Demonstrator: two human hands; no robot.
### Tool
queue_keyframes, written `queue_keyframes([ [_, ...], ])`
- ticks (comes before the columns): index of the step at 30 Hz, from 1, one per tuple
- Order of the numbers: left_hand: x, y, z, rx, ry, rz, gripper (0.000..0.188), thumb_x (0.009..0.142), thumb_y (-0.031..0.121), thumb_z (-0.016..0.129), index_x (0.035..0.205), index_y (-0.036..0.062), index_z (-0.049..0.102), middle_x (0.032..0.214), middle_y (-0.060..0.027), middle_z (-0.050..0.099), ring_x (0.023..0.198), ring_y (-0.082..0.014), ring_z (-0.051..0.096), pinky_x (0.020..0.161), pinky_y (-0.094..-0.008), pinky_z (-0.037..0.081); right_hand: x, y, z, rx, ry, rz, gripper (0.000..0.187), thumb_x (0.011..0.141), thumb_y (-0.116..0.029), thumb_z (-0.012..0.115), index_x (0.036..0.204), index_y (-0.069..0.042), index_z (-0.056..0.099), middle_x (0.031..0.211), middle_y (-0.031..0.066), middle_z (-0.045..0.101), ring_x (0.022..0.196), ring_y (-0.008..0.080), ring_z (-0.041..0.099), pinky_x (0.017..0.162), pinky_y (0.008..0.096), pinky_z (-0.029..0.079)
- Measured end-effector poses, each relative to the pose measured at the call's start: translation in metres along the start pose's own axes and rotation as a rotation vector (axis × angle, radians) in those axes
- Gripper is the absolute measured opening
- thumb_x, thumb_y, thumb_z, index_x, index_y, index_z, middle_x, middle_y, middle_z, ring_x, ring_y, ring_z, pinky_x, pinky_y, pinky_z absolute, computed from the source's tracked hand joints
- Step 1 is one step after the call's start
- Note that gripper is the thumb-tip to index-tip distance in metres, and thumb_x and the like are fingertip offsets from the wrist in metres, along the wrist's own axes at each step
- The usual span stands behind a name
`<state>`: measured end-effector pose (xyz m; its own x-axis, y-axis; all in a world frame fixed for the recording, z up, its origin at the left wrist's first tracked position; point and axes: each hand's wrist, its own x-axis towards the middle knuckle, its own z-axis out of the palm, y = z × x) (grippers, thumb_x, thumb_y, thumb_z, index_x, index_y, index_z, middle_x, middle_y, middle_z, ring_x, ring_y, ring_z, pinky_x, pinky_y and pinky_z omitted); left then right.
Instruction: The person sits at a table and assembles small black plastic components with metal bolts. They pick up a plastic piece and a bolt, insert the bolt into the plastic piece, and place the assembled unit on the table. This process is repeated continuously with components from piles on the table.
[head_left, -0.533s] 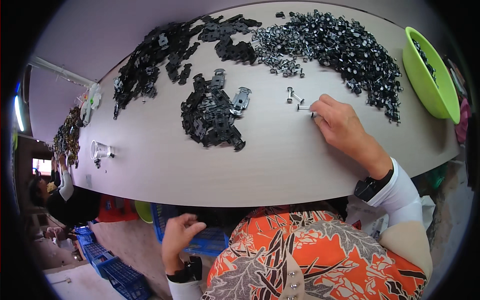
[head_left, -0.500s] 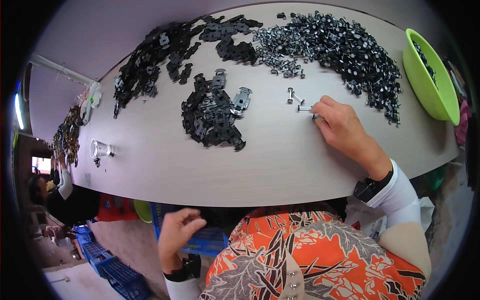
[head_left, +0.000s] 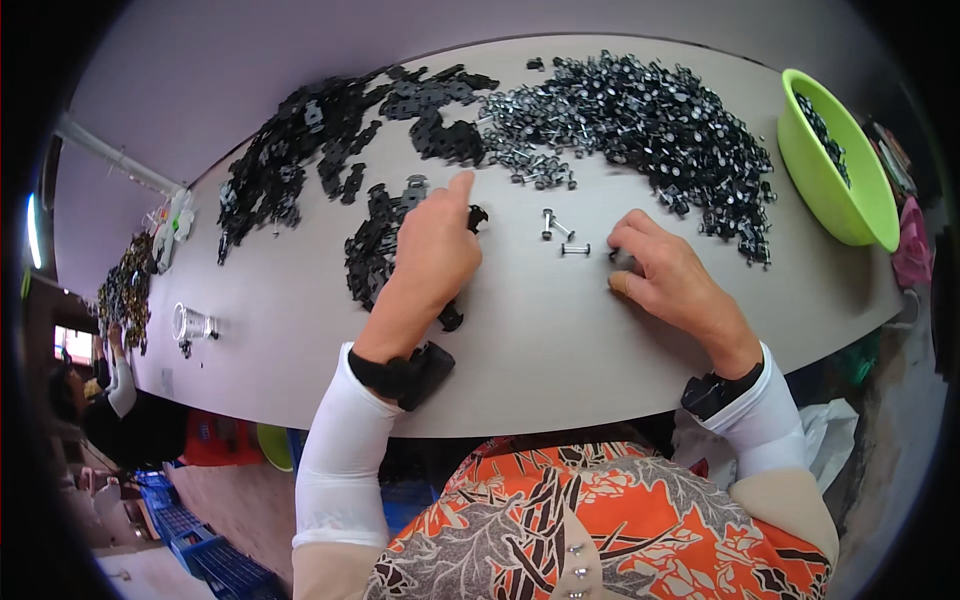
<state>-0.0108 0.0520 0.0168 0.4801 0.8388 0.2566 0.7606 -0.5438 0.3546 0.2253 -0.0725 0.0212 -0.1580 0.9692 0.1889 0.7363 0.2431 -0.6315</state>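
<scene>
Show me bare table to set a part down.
Bare: tabletop between left hand and right hand, this side of three loose axles; also between clear cup and near dark-plate pile. Crowded: far side, with large dark-plate pile and axle heap.

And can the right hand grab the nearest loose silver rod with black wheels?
Probably yes: that silver rod lies just left of the right hand, only pale tabletop between, though it may hold something.
</scene>
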Motion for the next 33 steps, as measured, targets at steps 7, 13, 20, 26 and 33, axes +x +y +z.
queue_keyframes([
  [7,-0.023,0.03,-0.008,-1.453,-0.237,-0.463,0.016,0.082,0.005,0.067,0.096,-0.0025,0.063,0.079,-0.0069,0.064,0.048,-0.0111,0.058,0.039,-0.0187,0.044,-0.001,0.007,-0.004,-0.089,-0.118,-0.062,0.017,0.073,0.003,0.061,0.089,0.003,0.056,0.099,0.0132,0.053,0.083,0.0354,0.057,0.071,0.0428,0.046],
  [13,-0.037,0.035,0.021,-1.639,-0.461,-0.613,0.014,0.086,0.01,0.065,0.094,-0.0007,0.059,0.075,-0.0076,0.062,0.049,-0.0152,0.06,0.041,-0.0232,0.049,0.0,0.013,-0.006,-0.166,-0.125,-0.177,0.02,0.073,-0.002,0.065,0.091,0.002,0.057,0.094,0.0113,0.054,0.075,0.031,0.059,0.066,0.0397,0.049],
  [20,-0.039,0.047,0.018,-1.805,-0.598,-0.597,0.013,0.09,0.01,0.059,0.098,0.0004,0.055,0.085,-0.0107,0.061,0.065,-0.0178,0.064,0.055,-0.0268,0.055,-0.006,-0.016,0.005,0.172,0.097,-0.203,0.04,0.07,-0.001,0.071,0.107,-0.003,0.057,0.094,0.0113,0.058,0.068,0.0247,0.062,0.057,0.031,0.051],
  [26,-0.047,0.048,0.023,-1.723,-0.696,-0.532,0.018,0.092,0.019,0.059,0.096,0.0018,0.056,0.083,-0.0064,0.061,0.064,-0.0121,0.059,0.053,-0.0237,0.048,-0.005,-0.023,0.016,0.134,0.069,-0.308,0.044,0.069,0.0,0.07,0.11,-0.004,0.055,0.096,0.0115,0.059,0.078,0.03,0.063,0.063,0.0351,0.052],
  [33,-0.051,0.046,0.023,-1.716,-0.673,-0.569,0.013,0.088,0.017,0.064,0.091,0.0051,0.062,0.077,-0.0001,0.06,0.06,-0.008,0.054,0.053,-0.0187,0.041,-0.007,-0.024,0.02,0.032,0.134,-0.393,0.053,0.066,0.0,0.072,0.116,-0.004,0.054,0.097,0.0096,0.06,0.08,0.0286,0.062,0.065,0.0338,0.053],
])
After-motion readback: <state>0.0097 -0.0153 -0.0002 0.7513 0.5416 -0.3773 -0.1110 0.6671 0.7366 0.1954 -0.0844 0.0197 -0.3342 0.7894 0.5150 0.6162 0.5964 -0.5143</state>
